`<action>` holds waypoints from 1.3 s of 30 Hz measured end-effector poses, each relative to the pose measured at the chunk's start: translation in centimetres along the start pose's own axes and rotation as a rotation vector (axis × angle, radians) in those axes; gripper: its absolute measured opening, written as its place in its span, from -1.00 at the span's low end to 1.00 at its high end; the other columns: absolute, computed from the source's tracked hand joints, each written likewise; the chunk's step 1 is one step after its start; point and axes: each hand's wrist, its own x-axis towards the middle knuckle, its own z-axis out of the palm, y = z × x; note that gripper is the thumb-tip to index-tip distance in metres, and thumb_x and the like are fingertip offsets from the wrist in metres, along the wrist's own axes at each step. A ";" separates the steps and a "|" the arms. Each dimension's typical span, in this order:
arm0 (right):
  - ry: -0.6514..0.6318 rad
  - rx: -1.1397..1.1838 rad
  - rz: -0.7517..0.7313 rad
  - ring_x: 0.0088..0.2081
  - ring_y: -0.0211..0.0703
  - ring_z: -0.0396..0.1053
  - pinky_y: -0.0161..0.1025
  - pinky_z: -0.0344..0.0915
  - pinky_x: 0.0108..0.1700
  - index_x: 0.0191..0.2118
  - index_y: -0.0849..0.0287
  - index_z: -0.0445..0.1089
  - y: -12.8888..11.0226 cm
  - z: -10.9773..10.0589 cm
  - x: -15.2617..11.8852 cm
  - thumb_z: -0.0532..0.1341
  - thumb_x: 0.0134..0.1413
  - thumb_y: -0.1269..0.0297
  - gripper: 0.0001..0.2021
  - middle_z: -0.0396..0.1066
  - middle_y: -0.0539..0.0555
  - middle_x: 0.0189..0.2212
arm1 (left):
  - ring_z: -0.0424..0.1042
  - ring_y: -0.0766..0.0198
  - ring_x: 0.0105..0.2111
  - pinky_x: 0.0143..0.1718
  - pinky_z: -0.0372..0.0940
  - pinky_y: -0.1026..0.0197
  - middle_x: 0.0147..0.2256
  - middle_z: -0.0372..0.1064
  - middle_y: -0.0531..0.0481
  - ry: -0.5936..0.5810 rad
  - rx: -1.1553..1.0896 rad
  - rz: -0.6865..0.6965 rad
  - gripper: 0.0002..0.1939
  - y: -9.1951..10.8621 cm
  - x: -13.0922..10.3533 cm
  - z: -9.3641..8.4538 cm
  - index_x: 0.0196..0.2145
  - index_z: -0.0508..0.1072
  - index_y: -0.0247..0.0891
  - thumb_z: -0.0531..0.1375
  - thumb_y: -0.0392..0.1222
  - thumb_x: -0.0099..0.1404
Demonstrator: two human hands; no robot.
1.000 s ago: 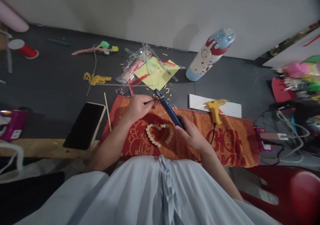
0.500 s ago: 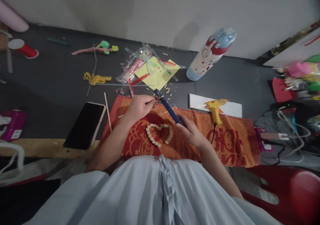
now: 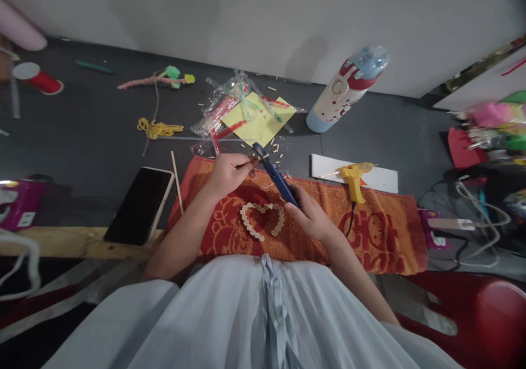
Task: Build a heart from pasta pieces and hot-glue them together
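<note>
My right hand (image 3: 310, 211) grips the handles of a dark blue cutting tool (image 3: 277, 180), its jaws pointing up and left. At the jaws, my left hand (image 3: 232, 174) pinches a thin pale stick (image 3: 265, 156), mostly hidden by the fingers. Below both hands, a heart outline of small pale pieces (image 3: 249, 225) lies on the orange and red towel (image 3: 378, 232), with a gap at its lower point. Small cut pieces (image 3: 276, 148) are scattered just beyond the tool, near a yellow paper square (image 3: 263, 128).
A yellow glue gun (image 3: 352, 182) rests on a white strip (image 3: 382, 179) at right. Behind stands a bottle (image 3: 337, 98). A black phone (image 3: 139, 206) and a wooden stick (image 3: 177, 183) lie at left, with yellow yarn (image 3: 158, 129) farther back. Plastic wrappers (image 3: 217, 111) sit beside the paper.
The blue tool has shifted slightly up and left, and its handles look a little wider apart. My left hand has moved very slightly. The heart outline has stayed in place.
</note>
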 end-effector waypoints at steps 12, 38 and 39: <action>-0.067 -0.011 -0.050 0.09 0.16 0.44 0.09 0.37 0.13 0.24 0.25 0.18 -0.7 -1.4 -0.1 0.03 0.29 -0.24 -0.32 0.44 0.35 0.10 | 0.15 0.46 -0.71 -0.64 -0.02 0.34 -0.64 0.40 0.02 -0.123 -0.453 -0.266 -0.47 -0.4 0.1 0.2 -0.48 0.58 -0.31 0.44 0.29 -0.04; 0.005 0.005 0.038 -0.15 0.12 0.47 0.01 0.38 -0.08 0.11 0.29 0.28 -0.6 -0.2 -0.2 0.01 0.31 -0.14 -0.43 0.52 0.26 -0.18 | 0.46 0.22 -0.38 -0.35 0.19 0.25 -0.42 0.51 -0.03 0.003 0.437 0.092 -0.81 -0.8 -0.3 1.1 -0.39 0.51 -0.24 0.13 -0.19 0.34; 0.002 0.016 0.042 -0.14 0.11 0.47 0.01 0.38 -0.07 0.12 0.29 0.28 -0.6 -0.1 -0.2 0.01 0.31 -0.13 -0.43 0.52 0.26 -0.17 | 0.47 0.21 -0.36 -0.34 0.20 0.25 -0.39 0.53 -0.04 -0.006 0.452 0.103 -0.80 -1.0 -0.3 1.0 -0.37 0.52 -0.24 0.12 -0.20 0.35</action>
